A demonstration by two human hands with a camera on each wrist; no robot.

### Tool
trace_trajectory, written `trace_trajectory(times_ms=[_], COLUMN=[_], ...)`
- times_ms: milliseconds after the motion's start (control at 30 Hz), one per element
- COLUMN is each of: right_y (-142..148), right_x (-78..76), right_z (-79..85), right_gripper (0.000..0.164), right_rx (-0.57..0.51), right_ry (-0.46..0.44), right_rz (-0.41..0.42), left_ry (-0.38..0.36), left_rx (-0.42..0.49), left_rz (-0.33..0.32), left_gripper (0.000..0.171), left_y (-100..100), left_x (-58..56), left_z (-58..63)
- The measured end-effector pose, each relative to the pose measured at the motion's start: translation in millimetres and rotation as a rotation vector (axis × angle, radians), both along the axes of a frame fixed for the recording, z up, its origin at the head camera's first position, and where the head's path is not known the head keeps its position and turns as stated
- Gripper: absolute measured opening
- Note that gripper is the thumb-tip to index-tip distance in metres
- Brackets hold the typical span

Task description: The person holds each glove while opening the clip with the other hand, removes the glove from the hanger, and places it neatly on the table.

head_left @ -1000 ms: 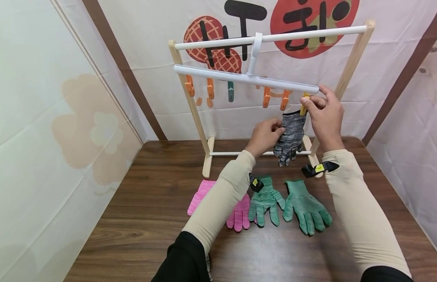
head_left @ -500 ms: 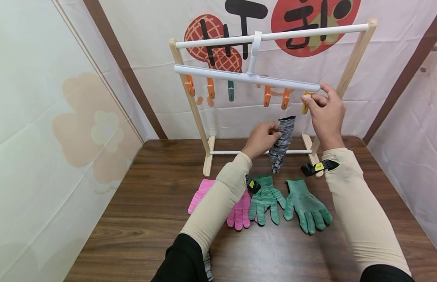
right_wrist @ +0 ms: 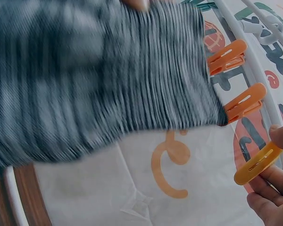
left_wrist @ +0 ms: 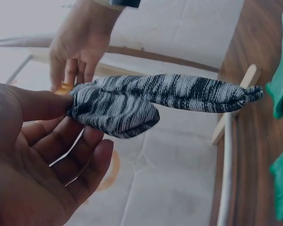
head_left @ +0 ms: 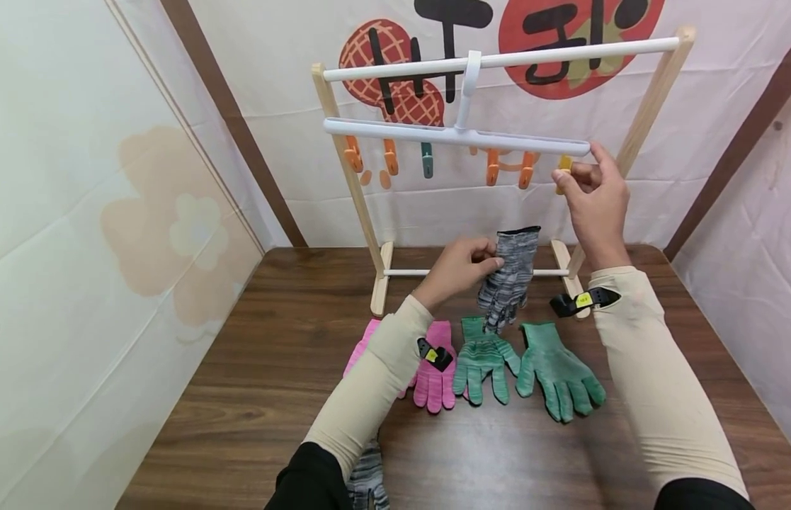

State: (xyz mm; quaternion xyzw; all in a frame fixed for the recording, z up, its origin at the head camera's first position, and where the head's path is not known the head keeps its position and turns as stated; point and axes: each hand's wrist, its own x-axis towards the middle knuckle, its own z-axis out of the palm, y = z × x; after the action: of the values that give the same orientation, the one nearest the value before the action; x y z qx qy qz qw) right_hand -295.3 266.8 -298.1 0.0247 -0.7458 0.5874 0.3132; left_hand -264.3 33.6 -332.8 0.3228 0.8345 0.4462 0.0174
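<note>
Between the thumb and fingers of my left hand (head_left: 462, 269) is the cuff side of a grey-and-black striped knit glove (head_left: 510, 276), its fingers hanging down over the table. At the right end of the white hanger (head_left: 433, 133), my right hand (head_left: 599, 205) pinches a yellow clothespin (head_left: 564, 164), with the index fingertip at the hanger's tip. In the right wrist view the yellow clothespin (right_wrist: 258, 162) is apart from the glove (right_wrist: 85, 84), which fills much of the picture. Orange clothespins (head_left: 493, 167) and a teal one (head_left: 427, 160) hang along the hanger.
A wooden rack with a white top rail (head_left: 561, 55) bears the hanger. On the brown table (head_left: 255, 397) lie green gloves (head_left: 561, 375), pink gloves (head_left: 435, 382) partly behind my left sleeve, and another grey striped glove (head_left: 367, 473) near the front edge.
The striped glove has come down and away from the yellow clothespin, turning as my left hand lowers it leftward. My right hand stays at the hanger's end. More of the front grey glove shows.
</note>
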Motion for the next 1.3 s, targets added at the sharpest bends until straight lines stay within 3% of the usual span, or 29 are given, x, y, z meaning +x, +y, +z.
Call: trace_trajectory(times_ms=[200, 433, 667, 833, 1000, 1133, 1300], right_y=[-0.3, 0.9, 2.7, 1.2, -1.7, -3.2, -4.2], right_x=[3.2, 2.0, 0.8, 0.1, -0.1, -1.1, -2.3], right_z=[2.5, 3.7, 6.1, 4.8, 2.8, 2.4, 2.9], right_gripper=[0.068, 0.071, 0.069, 0.066, 0.065, 0.065, 0.065], right_rx=[-0.018, -0.045, -0.048, -0.053, -0.043, -0.031, -0.019], right_ry=[0.003, -0.002, 0.013, 0.005, -0.008, -0.001, 0.014], right_rz=[0.016, 0.009, -0.026, -0.027, -0.033, -0.039, -0.044], left_ry=[-0.125, -0.309, -0.555, -0.65, -0.796, -0.805, -0.675], left_rx=[-0.006, 0.056, 0.108, 0.129, 0.206, 0.184, 0.03], left_rz=[-0.03, -0.063, -0.073, -0.094, -0.016, 0.089, 0.19], left_gripper=[0.011, 0.01, 0.014, 0.023, 0.024, 0.02, 0.018], left_y=[-14.3, -41.7, -69.2, -82.7, -89.7, -94.6, -101.7], left_x=[21.7, 50.2, 83.9, 108.6, 138.0, 158.4, 172.0], left_z=[-10.6, -34.9, -61.3, -78.5, -97.1, -106.2, -108.2])
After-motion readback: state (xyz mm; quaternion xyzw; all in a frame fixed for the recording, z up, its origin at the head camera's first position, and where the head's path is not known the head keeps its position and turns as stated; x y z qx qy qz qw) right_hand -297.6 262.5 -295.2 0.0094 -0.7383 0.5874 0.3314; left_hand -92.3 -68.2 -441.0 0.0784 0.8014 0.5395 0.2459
